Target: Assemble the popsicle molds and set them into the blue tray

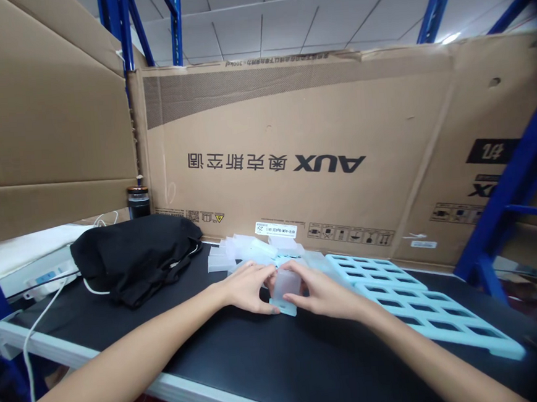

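Note:
Above the black tabletop, my two hands meet around a small frosted, translucent plastic box (pixel 287 284). A flat light-blue plastic piece (pixel 285 307) sits at its lower end. My right hand (pixel 324 289) grips the box from the right, thumb on its near face. My left hand (pixel 251 288) is curved round the left side, its thumb at the edge of the light-blue piece; its fingertips are partly hidden behind the box. Just beyond my hands lies a loose pile of similar frosted plastic pieces (pixel 242 247).
Two light-blue grid trays (pixel 469 331) with rectangular openings lie to the right. A black cloth bundle (pixel 133 252), a white power strip (pixel 54 280) and a dark jar (pixel 138 202) are at left. Cardboard walls (pixel 266 120) and blue rack posts (pixel 504 188) enclose the table.

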Available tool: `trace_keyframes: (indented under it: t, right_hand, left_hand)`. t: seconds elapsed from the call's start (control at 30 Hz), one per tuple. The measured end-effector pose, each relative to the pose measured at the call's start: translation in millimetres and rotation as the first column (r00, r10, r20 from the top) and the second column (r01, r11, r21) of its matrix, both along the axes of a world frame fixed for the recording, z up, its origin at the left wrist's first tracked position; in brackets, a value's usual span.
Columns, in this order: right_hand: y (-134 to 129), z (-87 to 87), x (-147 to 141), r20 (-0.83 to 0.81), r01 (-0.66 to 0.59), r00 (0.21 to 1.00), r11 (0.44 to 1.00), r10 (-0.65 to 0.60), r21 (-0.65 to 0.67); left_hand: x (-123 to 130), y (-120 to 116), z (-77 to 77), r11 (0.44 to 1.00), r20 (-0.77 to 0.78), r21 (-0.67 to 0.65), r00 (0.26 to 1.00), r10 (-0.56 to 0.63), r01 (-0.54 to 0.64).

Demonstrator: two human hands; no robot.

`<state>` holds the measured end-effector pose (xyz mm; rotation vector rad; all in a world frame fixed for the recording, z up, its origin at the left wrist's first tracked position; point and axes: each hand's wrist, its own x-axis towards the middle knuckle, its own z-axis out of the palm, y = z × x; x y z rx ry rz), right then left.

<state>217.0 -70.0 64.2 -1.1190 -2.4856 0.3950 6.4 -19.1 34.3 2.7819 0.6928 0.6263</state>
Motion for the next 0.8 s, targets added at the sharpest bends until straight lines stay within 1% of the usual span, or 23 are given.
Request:
trace_keyframes:
  t: [0.2, 0.43, 0.57, 0.7, 0.8]
  right_hand:
    - [-2.4, -2.0, -3.8, 0.024, 0.001, 1.000, 1.000, -0.001, -0.006]
    - [2.3, -9.9, -1.3, 0.065, 0.009, 0.998, 1.000, -0.011, 0.028]
    - [3.8, -13.9, 0.6, 0.101, 0.041, 0.994, 0.998, -0.045, 0.048]
    - [0.3, -11.3, -1.6, 0.080, 0.047, 0.996, 0.999, -0.049, 0.022]
    - [-5.0, -6.0, -0.5, 0.040, 0.039, 0.999, 0.999, -0.038, -0.025]
  left_hand:
    - [1.3, 1.6, 0.1, 0.998, -0.021, -0.007, 0.998, 0.054, -0.054]
    - [1.2, 1.6, -0.8, 1.000, 0.017, 0.003, 1.000, -0.007, 0.007]
    - [1.3, 0.6, -1.0, 1.000, 0.025, -0.004, 1.000, -0.004, 0.004]
    - [2.6, -2.1, -0.1, 1.000, 0.028, -0.022, 0.999, 0.021, -0.021]
    - [2.0, -3.8, 1.6, 0.996, 0.081, -0.084, 0.997, -0.010, 0.017]
